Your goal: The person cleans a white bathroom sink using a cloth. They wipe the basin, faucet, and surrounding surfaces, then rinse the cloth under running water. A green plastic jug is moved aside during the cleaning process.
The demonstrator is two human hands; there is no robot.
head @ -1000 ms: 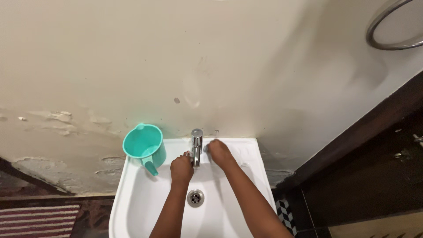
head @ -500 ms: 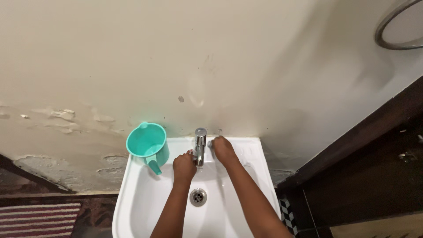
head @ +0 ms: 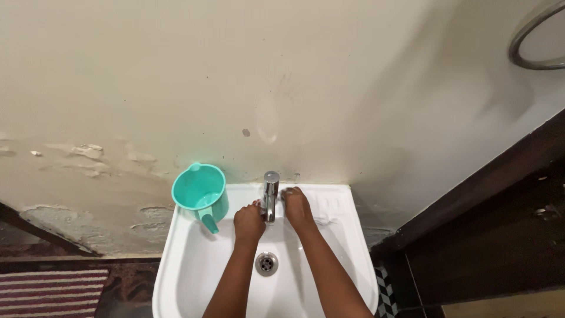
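Your left hand (head: 249,222) and right hand (head: 296,207) flank the chrome tap (head: 271,194) at the white sink's (head: 347,235) back rim, fingers curled against it, grip indeterminate.

No packages, labels, signs or screens in view; none on the wall, none on the sink, none on the floor
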